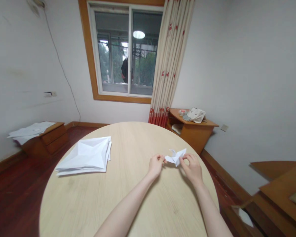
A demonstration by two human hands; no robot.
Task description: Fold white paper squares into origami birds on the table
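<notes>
Paper crane [175, 157], white and folded, is positioned just above the right-hand part of the round wooden table [128, 197], between both hands. The left hand [155, 166] pinches its left tip; the right hand [193, 169] pinches its right side between thumb and fingers. Whether the base touches the tabletop cannot be determined. For good control, apply light, even fingertip pressure near the creases, steady one side while adjusting the other, and avoid opposed pulling, which could tear the thin points.
</notes>
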